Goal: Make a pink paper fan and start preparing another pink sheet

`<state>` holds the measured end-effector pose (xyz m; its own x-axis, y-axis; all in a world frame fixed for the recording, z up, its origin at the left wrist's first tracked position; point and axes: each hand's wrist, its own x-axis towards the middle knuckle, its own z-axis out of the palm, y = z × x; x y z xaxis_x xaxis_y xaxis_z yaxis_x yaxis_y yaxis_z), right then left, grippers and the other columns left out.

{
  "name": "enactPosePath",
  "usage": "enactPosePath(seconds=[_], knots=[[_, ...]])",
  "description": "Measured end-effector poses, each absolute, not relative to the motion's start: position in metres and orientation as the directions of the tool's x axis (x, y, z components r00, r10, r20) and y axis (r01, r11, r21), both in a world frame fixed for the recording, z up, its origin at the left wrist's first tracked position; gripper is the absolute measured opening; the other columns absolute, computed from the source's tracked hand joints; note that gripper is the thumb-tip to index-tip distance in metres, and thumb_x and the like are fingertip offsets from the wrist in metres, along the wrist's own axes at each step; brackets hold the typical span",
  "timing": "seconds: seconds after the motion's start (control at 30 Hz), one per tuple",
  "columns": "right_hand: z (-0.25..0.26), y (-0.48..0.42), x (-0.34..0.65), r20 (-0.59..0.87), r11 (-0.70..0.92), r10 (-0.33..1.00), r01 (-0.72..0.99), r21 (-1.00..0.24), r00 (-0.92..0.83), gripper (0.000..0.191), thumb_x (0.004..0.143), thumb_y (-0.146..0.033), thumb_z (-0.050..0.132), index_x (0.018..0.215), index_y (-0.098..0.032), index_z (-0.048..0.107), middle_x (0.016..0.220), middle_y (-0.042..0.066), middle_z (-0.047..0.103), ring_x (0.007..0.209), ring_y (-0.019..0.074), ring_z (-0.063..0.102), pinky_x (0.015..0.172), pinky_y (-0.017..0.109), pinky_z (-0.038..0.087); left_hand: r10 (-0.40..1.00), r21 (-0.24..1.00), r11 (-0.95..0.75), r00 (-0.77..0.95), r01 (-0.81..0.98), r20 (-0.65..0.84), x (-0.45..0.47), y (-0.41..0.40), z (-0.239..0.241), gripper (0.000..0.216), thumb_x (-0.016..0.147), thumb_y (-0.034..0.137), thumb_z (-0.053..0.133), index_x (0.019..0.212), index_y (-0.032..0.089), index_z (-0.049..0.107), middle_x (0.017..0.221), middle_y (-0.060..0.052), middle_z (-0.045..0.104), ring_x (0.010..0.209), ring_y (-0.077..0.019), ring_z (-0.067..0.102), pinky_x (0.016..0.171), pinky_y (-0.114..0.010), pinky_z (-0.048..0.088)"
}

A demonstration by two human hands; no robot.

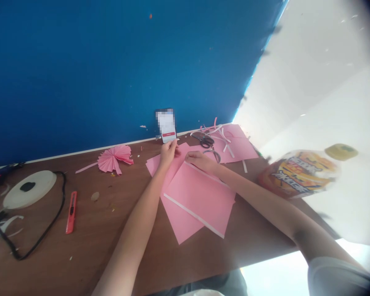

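A pink sheet of paper (200,193) lies at an angle over other pink sheets (185,228) on the brown table. White strips run along two of its opposite edges, one strip (193,214) at the front and another (200,170) partly under my right forearm. At the sheet's upper left corner my right hand (200,160) is closed, its fingertips at the paper and the end of that strip. My left hand (169,153) is closed over the back sheets, just below the phone (167,126). A tiny white bit shows at its fingertips, too small to name.
Scissors (206,142) and paper offcuts (223,133) lie by more pink paper (239,146) at the back right. A bottle (299,172) stands right. Leftward are a folded pink paper fan (114,159), a red cutter (71,211), a white disc (40,191) and a black cord (54,224).
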<state>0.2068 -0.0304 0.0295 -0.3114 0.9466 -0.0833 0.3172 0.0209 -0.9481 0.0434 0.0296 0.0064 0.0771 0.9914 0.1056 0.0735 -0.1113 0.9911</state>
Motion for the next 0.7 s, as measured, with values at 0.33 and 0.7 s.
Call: enactPosePath(seconds=[0.33, 0.7], knots=[[0.0280, -0.0302, 0.2072, -0.080, 0.030, 0.941, 0.315, -0.948, -0.329, 0.018, 0.076, -0.037, 0.052, 0.073, -0.019, 0.055, 0.068, -0.002, 0.046, 0.063, 0.0113, 0.039, 0.059, 0.025, 0.030, 0.938, 0.945, -0.310, 0.192, 0.101, 0.288, 0.0418, 0.0379, -0.0017, 0.049, 0.075, 0.013, 0.056, 0.122, 0.023, 0.052, 0.129, -0.009, 0.055, 0.109, -0.0169, 0.058, 0.086, -0.028, 0.046], [0.0298, -0.0328, 0.2062, -0.076, 0.036, 0.945, 0.329, -0.944, -0.319, 0.018, 0.075, -0.037, 0.052, 0.072, -0.019, 0.053, 0.067, -0.003, 0.044, 0.062, 0.0109, 0.037, 0.059, 0.025, 0.029, 0.955, 0.938, -0.282, 0.152, 0.200, 0.255, 0.0434, 0.0313, 0.0030, 0.028, 0.074, 0.042, 0.066, 0.072, 0.018, 0.051, 0.062, 0.002, 0.052, 0.057, -0.0104, 0.050, 0.058, -0.023, 0.039]])
